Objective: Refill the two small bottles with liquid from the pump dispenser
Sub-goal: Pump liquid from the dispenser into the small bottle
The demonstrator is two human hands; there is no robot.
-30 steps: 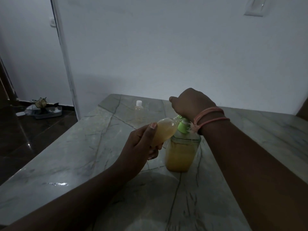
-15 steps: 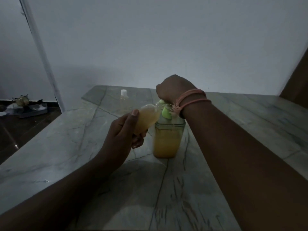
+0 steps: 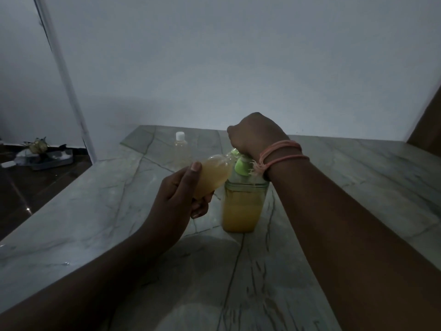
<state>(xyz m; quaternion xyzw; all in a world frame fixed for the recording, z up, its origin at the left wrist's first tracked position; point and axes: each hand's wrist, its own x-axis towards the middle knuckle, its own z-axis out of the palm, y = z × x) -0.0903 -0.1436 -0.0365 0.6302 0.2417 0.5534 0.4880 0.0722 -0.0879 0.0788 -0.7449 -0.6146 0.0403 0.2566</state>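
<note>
The pump dispenser (image 3: 243,204) stands upright on the marble table (image 3: 100,211), near the table's middle. Its clear square body holds orange-yellow liquid to roughly three quarters of its height, and its pump head (image 3: 241,166) is light green. The right hand (image 3: 256,134) rests on top of the pump head with its fingers curled into a loose fist; the heel of the hand touches the green cap, and the nozzle tip shows just to the left of the hand. Pink cord bracelets (image 3: 281,155) circle the right wrist. The left hand (image 3: 177,199) grips a small clear bottle (image 3: 213,174), thumb along the near side and fingers wrapped around the lower part. This bottle is tilted, its open neck pointing up and to the right, where it meets the nozzle under the right hand. The bottle is nearly full of the same orange-yellow liquid. The exact contact between neck and nozzle is partly hidden by the right hand. A second small bottle (image 3: 181,149) with a white cap stands upright at the far side of the table, well apart from both hands, and contains pale liquid. A white wall (image 3: 238,68) rises behind the table. On the dark floor at the left lies a tray with objects (image 3: 43,154) too dim to identify.
</note>
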